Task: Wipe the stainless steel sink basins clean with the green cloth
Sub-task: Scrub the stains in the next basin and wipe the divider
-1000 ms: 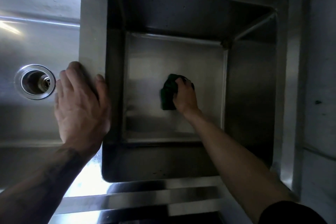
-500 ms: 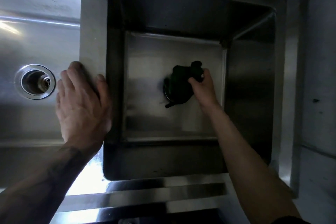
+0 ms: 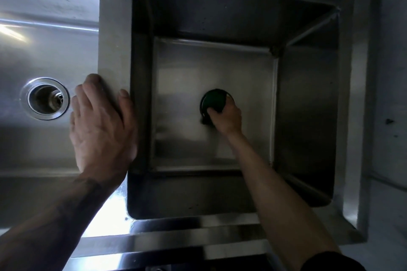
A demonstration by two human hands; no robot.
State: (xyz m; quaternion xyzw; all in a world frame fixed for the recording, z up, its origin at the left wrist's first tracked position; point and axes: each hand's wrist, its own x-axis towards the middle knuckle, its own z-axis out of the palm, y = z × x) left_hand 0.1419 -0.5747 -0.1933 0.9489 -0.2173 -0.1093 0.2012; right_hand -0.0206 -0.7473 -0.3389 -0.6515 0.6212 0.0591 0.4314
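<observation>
The dark green cloth (image 3: 212,101) is bunched on the floor of the deep right sink basin (image 3: 182,86), over the spot where a round drain rim shows. My right hand (image 3: 226,117) reaches down into that basin and grips the cloth from its near right side, fingers curled over it. My left hand (image 3: 101,130) rests flat on the steel divider (image 3: 114,35) between the two basins, fingers straight. The left basin (image 3: 44,50) lies to its left.
A round metal drain (image 3: 45,98) sits in the left basin, just left of my left hand. The sink's front rim (image 3: 176,240) runs along the bottom. A steel side wall and a pale panel (image 3: 392,94) stand to the right.
My right hand swept the cloth right and up across the basin floor, then back down toward the middle. The cloth is bunched tighter now. My left hand stayed on the divider.
</observation>
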